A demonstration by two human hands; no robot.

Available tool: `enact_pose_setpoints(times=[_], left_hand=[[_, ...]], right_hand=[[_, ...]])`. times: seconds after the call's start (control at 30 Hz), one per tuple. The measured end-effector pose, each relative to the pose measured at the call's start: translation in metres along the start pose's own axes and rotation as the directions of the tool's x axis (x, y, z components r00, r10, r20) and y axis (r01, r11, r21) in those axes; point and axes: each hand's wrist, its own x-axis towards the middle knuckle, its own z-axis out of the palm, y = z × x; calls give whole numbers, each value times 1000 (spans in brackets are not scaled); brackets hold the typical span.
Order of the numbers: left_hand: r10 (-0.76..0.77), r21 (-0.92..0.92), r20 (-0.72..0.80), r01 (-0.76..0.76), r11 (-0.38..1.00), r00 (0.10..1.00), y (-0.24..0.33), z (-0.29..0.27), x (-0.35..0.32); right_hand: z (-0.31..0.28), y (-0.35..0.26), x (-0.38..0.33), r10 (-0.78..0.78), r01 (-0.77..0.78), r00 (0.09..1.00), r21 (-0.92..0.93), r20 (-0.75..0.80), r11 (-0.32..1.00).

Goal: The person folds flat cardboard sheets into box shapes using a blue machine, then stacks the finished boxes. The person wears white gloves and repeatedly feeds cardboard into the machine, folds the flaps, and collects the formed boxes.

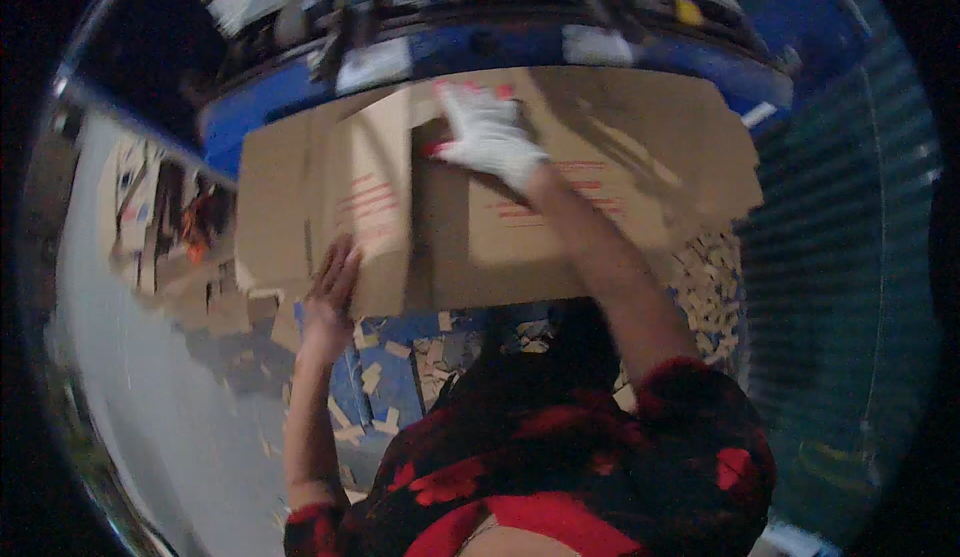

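A large brown cardboard sheet (pixel 640 127), creased into panels and bearing red print, lies across the front of a blue machine. Toward its left, one panel (pixel 375 177) stands slightly raised along a fold, with a dark gap beside it. My right hand (pixel 490 137), in a white glove with red fingertips, reaches over the sheet's far middle, its fingers spread by that fold. Bare and slightly blurred, my left hand (pixel 335 282) rests on the near left part of the cardboard, fingers stretched out. What lies beneath its palm is hidden.
Beyond the sheet runs the blue machine (pixel 470 47) with dark metal parts. Many small cardboard scraps (pixel 705 297) litter the floor. Further cardboard pieces (pixel 135 207) and an orange object (pixel 196 251) are at the left. A dark green ribbed surface (pixel 835 237) rises at the right.
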Motion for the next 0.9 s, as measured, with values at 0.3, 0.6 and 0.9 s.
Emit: enact_pose_setpoints(times=[0.3,0.6,0.9], left_hand=[[-12,-12,-3,12,1000,1000,2,-5,0],[-23,-207,-30,16,978,999,-7,-5,-3],[10,74,68,-15,997,998,2,-3,0]], right_hand=[[7,-15,31,214,-228,959,58,188,972],[6,-23,54,50,-67,968,59,247,996],[42,35,56,542,-57,802,873,-249,484]])
